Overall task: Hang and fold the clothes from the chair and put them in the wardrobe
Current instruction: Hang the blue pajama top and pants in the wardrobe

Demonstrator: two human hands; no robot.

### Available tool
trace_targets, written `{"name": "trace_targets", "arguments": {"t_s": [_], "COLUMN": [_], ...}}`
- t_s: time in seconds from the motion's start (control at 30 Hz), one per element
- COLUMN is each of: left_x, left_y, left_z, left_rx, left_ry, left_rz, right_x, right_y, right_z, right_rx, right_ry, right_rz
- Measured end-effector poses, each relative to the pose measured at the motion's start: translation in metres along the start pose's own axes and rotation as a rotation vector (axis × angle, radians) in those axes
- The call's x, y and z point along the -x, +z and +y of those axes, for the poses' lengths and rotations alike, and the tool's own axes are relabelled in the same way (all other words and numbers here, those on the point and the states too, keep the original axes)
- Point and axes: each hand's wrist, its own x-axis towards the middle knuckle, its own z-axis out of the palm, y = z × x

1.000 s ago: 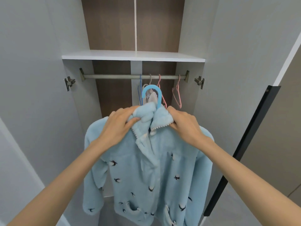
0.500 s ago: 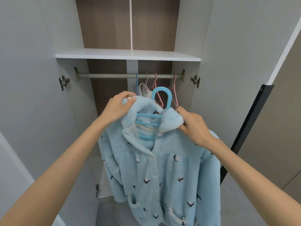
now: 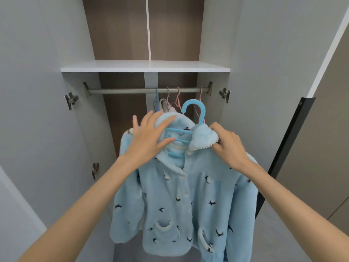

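A fluffy light-blue jacket with small dark bird prints hangs on a blue plastic hanger in front of the open wardrobe. My right hand grips the jacket's right collar and shoulder, holding it up. My left hand lies with spread, straight fingers on the left side of the collar. The hanger's hook stands free below the metal rail, not hooked on it.
Several thin hangers in blue, grey and pink hang on the rail's right half, one carrying a pale garment. A white shelf runs above the rail. Open wardrobe doors flank both sides; a dark-edged door stands at right.
My left hand has let go of the collar's left side and now lies flat with fingers spread. The jacket and hanger have shifted slightly right and up toward the rail.
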Motion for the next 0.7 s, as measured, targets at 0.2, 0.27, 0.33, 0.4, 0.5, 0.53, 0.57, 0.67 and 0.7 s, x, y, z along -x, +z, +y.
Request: {"name": "trace_targets", "arguments": {"t_s": [0.2, 0.27, 0.33, 0.4, 0.5, 0.53, 0.57, 0.67, 0.7], "left_x": [-0.018, -0.017, -0.015, -0.012, -0.009, -0.008, -0.008, -0.011, -0.011], "left_y": [0.008, 0.01, 0.008, 0.002, 0.003, 0.003, 0.004, 0.005, 0.005], "left_z": [-0.002, -0.01, -0.017, -0.018, -0.021, -0.022, -0.025, -0.033, -0.035], "left_rx": [-0.158, -0.181, -0.165, -0.16, -0.183, -0.153, -0.082, 0.127, 0.135], "left_ry": [0.278, 0.249, 0.129, 0.001, -0.052, -0.076, -0.108, -0.189, -0.18], "left_rz": [0.135, 0.162, 0.055, -0.055, 0.01, 0.035, 0.054, 0.085, 0.105], "right_x": [-0.001, 0.0, 0.001, 0.0, -0.003, -0.002, 0.001, 0.011, 0.013], "right_y": [-0.006, -0.01, -0.014, -0.015, -0.013, -0.011, -0.009, -0.002, -0.001], "right_z": [-0.006, 0.001, 0.006, 0.006, -0.003, -0.003, -0.001, 0.02, 0.026], "right_rx": [-0.016, 0.051, 0.123, 0.161, 0.266, 0.304, 0.34, 0.462, 0.491], "right_ry": [-0.079, -0.062, -0.028, -0.007, -0.082, -0.119, -0.145, -0.153, -0.13], "right_rz": [0.027, 0.036, 0.074, 0.161, 0.319, 0.366, 0.4, 0.408, 0.393]}}
